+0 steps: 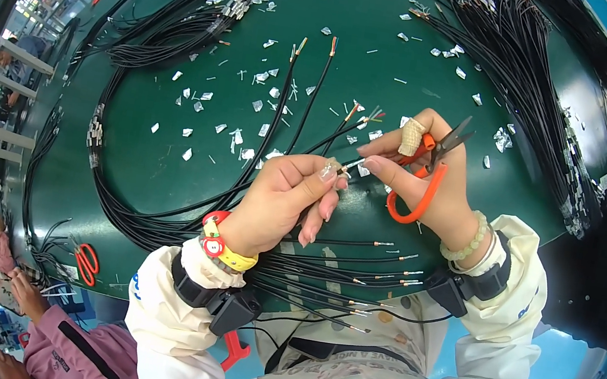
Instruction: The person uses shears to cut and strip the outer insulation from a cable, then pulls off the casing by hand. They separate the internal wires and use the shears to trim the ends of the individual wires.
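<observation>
Green tabletop (384, 68) fills the view, strewn with foil scraps (257, 104) and ringed by black cable bundles (163, 27) from nine o'clock round to three, with spare orange scissors (86, 263) at eight. Near centre, the left hand (278, 201) is closed, pinching a black cable's stripped end (346, 166), and the right hand (430, 181) pinches that tip while orange-handled scissors (427, 173) hang looped on its fingers. Those blades sit close to the fingertips, so a slip could nick skin or cut the thin wires, I judge.
</observation>
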`<state>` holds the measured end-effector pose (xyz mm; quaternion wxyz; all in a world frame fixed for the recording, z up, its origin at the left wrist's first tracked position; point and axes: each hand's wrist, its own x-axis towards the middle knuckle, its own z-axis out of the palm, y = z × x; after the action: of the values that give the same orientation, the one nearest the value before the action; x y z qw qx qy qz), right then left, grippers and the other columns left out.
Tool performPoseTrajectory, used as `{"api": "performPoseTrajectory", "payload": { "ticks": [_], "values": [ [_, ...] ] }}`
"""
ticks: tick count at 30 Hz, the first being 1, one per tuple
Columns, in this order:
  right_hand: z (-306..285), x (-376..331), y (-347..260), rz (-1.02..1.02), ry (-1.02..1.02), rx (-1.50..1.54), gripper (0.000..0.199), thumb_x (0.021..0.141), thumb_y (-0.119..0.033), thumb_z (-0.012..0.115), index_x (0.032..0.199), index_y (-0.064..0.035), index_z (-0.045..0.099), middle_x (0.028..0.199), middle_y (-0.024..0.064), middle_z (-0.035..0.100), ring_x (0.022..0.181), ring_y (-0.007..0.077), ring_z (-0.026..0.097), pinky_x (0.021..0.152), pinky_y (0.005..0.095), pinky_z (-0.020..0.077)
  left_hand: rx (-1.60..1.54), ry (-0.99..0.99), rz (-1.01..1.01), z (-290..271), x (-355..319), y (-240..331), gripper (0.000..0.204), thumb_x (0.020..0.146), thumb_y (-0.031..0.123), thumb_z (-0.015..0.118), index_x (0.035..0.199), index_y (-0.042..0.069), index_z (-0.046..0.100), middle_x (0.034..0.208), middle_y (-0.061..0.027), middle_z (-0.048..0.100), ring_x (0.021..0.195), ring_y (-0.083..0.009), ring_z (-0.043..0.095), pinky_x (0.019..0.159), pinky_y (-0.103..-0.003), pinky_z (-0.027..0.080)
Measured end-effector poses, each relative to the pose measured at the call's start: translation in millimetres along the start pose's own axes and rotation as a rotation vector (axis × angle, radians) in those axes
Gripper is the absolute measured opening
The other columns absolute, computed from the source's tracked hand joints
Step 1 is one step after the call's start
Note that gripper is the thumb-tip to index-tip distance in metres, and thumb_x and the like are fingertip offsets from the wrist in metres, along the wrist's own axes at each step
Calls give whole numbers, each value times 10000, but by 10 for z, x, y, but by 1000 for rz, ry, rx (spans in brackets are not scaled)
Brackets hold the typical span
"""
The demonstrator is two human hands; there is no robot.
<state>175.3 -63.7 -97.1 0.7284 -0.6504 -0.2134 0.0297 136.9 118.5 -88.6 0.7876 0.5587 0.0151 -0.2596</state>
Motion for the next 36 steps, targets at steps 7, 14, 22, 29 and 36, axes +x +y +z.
{"api": "performPoseTrajectory", "payload": {
  "ticks": [7,14,22,29,36],
  "values": [
    [113,28,-47,101,72,55,330,699,32,659,759,-82,356,722,106,609,671,108,581,593,209,465,265,151,210,43,-32,-88,211,900,158,444,852,-34,517,581,-53,532,362,-82,464,333,-171,352],
    [189,40,-20,15,-36,125,338,719,57,631,748,-93,330,762,107,597,689,93,561,586,193,441,303,110,270,-39,-129,-57,202,902,144,431,844,-38,496,516,-52,503,339,-83,454,315,-174,334],
    [366,49,37,-424,26,-95,264,770,-15,607,763,-65,348,781,101,587,698,110,549,576,228,440,-384,-323,-1,-315,-158,69,230,933,149,335,841,-26,453,459,-34,436,253,-61,306,231,-176,234],
    [226,-117,-254,72,-352,-504,260,801,-227,590,767,-15,445,611,130,550,524,236,534,486,295,406,-427,-295,56,-267,-158,82,221,930,133,336,844,-42,439,451,-31,426,255,-61,307,234,-174,239],
    [244,-134,-265,87,-396,-702,300,764,-263,623,737,-4,473,492,150,482,467,354,486,457,367,394,-335,-294,53,-228,-155,99,232,930,150,347,841,-39,448,448,-31,434,259,-57,318,238,-169,249]
  ]
}}
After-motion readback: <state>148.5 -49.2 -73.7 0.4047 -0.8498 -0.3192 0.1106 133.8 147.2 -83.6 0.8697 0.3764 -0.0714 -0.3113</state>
